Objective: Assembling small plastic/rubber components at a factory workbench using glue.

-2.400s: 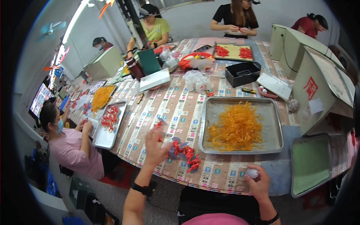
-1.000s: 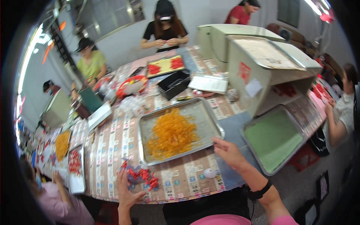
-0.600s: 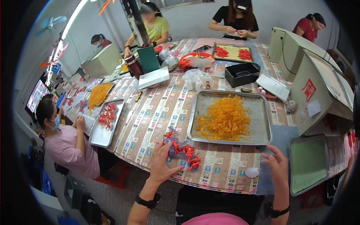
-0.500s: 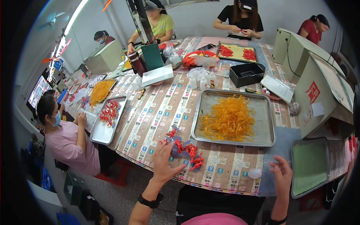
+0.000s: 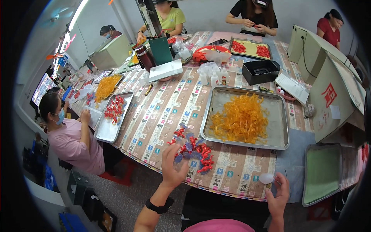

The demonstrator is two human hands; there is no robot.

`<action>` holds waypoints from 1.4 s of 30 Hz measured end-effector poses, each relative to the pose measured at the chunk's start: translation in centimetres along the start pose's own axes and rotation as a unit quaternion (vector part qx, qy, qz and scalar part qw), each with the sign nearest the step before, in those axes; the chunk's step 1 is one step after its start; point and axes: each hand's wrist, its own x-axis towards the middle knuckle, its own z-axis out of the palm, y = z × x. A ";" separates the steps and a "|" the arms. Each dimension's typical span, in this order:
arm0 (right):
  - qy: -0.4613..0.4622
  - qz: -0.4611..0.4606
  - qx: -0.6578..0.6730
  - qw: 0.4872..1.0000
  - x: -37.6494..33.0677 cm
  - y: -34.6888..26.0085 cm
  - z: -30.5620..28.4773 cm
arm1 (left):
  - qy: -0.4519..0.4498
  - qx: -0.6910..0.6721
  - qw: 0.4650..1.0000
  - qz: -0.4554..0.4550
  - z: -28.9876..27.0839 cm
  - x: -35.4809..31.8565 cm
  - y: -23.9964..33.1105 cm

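My left hand is over the near table edge with fingers apart, close beside the left side of a loose heap of small red figure-like pieces mixed with purple translucent pieces. No object shows in its grasp. At the right, my right hand is held with thumb and fingers apart. Its fingertips are close to a small whitish translucent oval piece on the table; whether they touch it I cannot tell. A thin dark line shows above those fingers, too fine to name.
Beyond the heap lies a metal tray of orange translucent strips. A green-lined tray is at right, below a beige box-like machine. Small bottles and a black bin stand farther back. A co-worker sits left by another tray.
My right hand has moved left and down, close to the whitish oval piece. The whole view has shifted slightly. My left hand stays beside the red and purple heap.
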 end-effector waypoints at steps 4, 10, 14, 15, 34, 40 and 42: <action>-0.013 -0.005 -0.034 0.999 0.6 0.3 0.9 | -0.057 0.005 0.997 0.042 -0.2 -0.9 3.6; -0.004 -0.019 -0.022 1.000 1.5 0.5 2.5 | -0.071 0.009 0.997 -0.015 2.5 -3.3 4.4; -0.002 -0.028 -0.027 0.999 1.9 1.0 2.8 | -0.053 -0.023 0.997 -0.052 3.5 -3.5 4.9; -0.006 -0.024 -0.023 0.999 2.0 1.2 2.8 | -0.053 -0.024 0.997 -0.051 3.5 -3.7 5.2; -0.012 -0.070 -0.071 0.995 2.1 0.4 2.2 | -0.135 -0.638 0.663 -0.368 5.6 -5.3 9.9; -0.017 -0.087 -0.089 0.992 2.1 1.0 2.0 | -0.173 -0.646 0.651 -0.358 5.7 -4.7 11.4; -0.034 -0.086 -0.072 0.993 2.4 1.4 2.0 | -0.202 -0.647 0.639 -0.363 5.9 -5.1 10.9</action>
